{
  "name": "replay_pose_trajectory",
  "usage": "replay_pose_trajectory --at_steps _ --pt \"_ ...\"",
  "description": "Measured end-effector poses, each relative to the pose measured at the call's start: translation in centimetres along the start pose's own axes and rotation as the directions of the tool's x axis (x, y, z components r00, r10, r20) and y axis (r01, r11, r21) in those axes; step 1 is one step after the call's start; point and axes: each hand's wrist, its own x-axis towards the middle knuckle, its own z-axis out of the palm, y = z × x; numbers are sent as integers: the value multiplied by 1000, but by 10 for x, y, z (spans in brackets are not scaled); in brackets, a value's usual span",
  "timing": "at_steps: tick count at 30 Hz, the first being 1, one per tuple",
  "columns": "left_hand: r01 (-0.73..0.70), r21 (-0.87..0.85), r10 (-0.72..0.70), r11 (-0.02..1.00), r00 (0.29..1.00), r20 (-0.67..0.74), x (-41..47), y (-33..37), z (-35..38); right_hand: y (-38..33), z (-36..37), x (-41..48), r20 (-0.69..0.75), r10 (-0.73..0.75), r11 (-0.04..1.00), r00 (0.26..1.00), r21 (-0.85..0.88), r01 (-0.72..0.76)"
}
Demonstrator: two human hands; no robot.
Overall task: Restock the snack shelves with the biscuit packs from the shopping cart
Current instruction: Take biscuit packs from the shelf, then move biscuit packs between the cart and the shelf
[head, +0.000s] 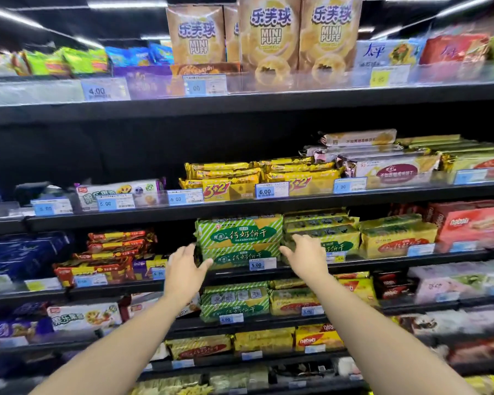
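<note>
Two green-striped biscuit packs (240, 232) lie stacked on the third shelf (268, 270) from the top, above a 5.00 price tag. My left hand (184, 265) is at the left end of the stack, fingers straight and thumb against the lower pack. At the right end of the stack is my right hand (305, 256), with spread fingers that curl round nothing. Both forearms reach up from the bottom of the view. The shopping cart is out of sight.
More green packs (322, 232) and yellow packs (397, 238) fill the shelf to the right, red-orange packs (111, 252) to the left. Yellow 3+2 packs (226, 181) lie one shelf up, Mini Puff boxes (271, 38) on top. The left part of the second shelf looks dark.
</note>
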Motion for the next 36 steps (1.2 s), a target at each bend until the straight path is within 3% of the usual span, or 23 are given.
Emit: replay_pose_trajectory --at_steps 3,10,16,25,30,36 --pt "-27 -25 28 999 998 58 -29 2 -7 4 -2 -26 95 -32 999 995 22 30" --pt "-125 105 98 987 968 233 -75 -7 -19 -12 -4 -73 287 -148 978 946 -101 183" --pt "-213 234 124 949 931 343 -90 -64 -29 -64 23 -100 423 -232 938 876 -143 317" --pt "-49 277 -58 960 929 365 -104 -293 -120 -297 142 -146 568 -373 882 734 -30 471" --pt "105 318 -202 942 935 290 -129 -432 -185 -441 224 -188 656 -474 801 587 45 597" --pt "330 340 -418 881 879 229 -172 -565 -257 -598 296 -251 683 -612 670 400 177 721"
